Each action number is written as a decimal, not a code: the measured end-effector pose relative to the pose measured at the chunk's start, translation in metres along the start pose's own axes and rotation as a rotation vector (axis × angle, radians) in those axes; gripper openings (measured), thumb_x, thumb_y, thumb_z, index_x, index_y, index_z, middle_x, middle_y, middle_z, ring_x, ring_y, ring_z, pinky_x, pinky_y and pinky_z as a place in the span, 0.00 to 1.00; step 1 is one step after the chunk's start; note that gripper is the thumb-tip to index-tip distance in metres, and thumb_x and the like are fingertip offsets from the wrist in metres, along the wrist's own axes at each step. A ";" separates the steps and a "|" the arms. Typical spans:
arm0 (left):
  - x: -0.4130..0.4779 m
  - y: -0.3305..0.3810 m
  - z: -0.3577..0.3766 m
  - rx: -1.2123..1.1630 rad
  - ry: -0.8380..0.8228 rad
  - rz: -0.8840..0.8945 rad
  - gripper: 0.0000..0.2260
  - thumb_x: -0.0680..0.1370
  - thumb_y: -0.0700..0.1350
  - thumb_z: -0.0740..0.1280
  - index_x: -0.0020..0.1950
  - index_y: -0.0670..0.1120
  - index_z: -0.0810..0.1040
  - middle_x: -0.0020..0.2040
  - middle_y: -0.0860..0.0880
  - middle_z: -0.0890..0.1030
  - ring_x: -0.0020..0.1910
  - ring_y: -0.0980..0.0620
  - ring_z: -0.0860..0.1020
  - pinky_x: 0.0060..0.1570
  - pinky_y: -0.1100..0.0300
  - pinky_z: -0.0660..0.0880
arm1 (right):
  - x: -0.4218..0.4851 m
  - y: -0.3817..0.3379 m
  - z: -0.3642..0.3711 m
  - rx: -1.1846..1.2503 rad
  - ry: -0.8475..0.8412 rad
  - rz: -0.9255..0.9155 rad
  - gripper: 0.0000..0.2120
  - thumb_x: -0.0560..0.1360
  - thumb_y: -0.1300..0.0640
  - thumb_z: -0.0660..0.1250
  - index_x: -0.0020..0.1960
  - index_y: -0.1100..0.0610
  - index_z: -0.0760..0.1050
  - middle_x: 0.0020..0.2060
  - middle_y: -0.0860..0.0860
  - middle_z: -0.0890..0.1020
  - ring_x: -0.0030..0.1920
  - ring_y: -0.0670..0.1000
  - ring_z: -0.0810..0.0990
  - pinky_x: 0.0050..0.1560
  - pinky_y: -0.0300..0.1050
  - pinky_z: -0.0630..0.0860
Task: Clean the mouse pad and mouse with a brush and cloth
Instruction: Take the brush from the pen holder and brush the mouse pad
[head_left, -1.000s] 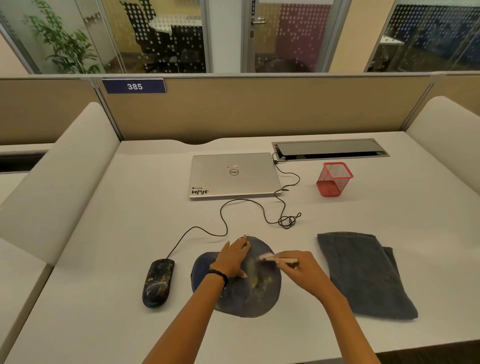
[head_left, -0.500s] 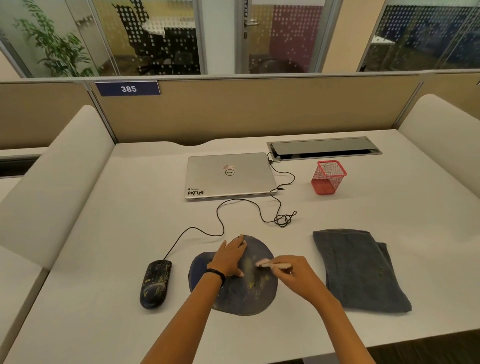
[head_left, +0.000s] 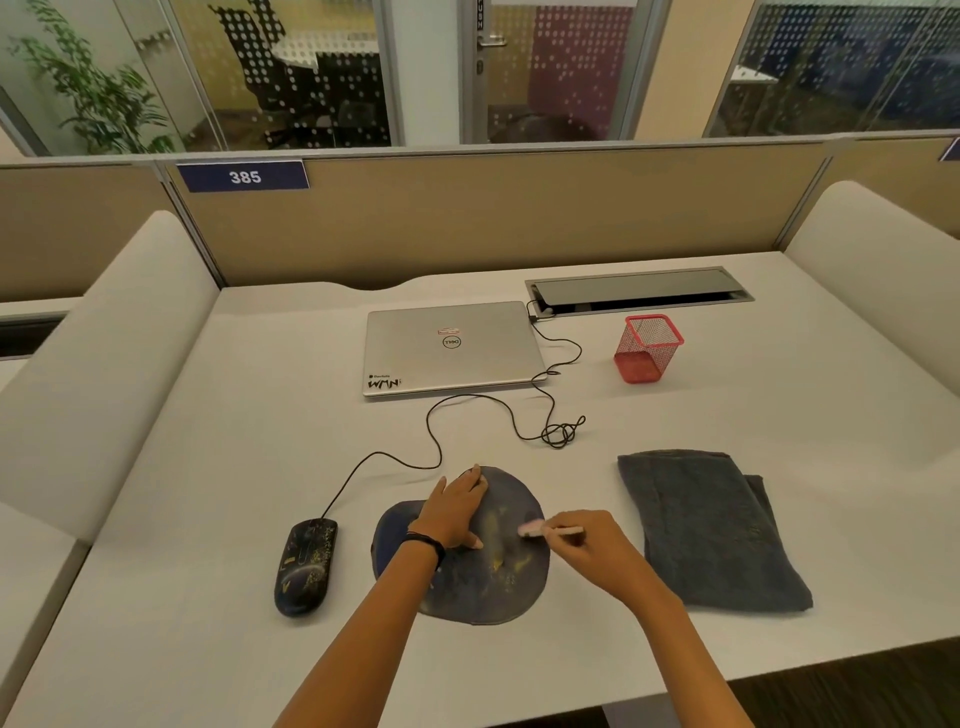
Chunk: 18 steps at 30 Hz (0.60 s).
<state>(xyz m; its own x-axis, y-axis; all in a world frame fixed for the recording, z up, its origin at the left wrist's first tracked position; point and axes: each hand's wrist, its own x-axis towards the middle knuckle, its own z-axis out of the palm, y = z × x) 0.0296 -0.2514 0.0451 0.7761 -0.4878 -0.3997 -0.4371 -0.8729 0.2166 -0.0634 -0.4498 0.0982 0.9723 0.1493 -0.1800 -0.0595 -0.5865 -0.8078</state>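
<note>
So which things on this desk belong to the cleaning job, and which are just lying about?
In the job: pad, under the left hand; brush, gripped by the right hand; mouse; cloth.
Lying about: laptop; red cup; hatch.

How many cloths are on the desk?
1: the grey cloth lies folded on the desk, right of the mouse pad, near the right hand that holds the brush. No other shows.
</note>
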 end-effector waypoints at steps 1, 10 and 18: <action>0.000 0.000 0.000 0.000 0.001 0.000 0.40 0.73 0.50 0.70 0.77 0.43 0.49 0.78 0.45 0.45 0.77 0.47 0.50 0.74 0.48 0.46 | -0.002 -0.003 0.000 -0.011 -0.035 0.017 0.09 0.76 0.60 0.64 0.44 0.48 0.81 0.37 0.38 0.80 0.40 0.35 0.78 0.39 0.30 0.73; 0.001 0.000 0.000 0.012 -0.010 -0.004 0.41 0.73 0.50 0.71 0.77 0.43 0.49 0.78 0.45 0.45 0.77 0.47 0.49 0.74 0.46 0.48 | -0.002 -0.007 -0.008 0.040 0.035 -0.033 0.09 0.75 0.63 0.64 0.48 0.55 0.83 0.37 0.35 0.79 0.39 0.32 0.77 0.37 0.27 0.71; 0.000 0.000 0.001 0.005 0.000 -0.003 0.41 0.73 0.50 0.71 0.77 0.43 0.50 0.78 0.45 0.46 0.77 0.47 0.50 0.74 0.47 0.47 | 0.000 0.001 -0.010 -0.062 -0.170 0.105 0.12 0.76 0.55 0.64 0.36 0.56 0.80 0.30 0.49 0.78 0.31 0.45 0.74 0.34 0.32 0.69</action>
<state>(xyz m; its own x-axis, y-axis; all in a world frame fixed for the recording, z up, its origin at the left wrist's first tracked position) 0.0296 -0.2517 0.0442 0.7774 -0.4848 -0.4008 -0.4369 -0.8745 0.2104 -0.0612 -0.4584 0.1034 0.9088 0.2139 -0.3583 -0.1398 -0.6529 -0.7444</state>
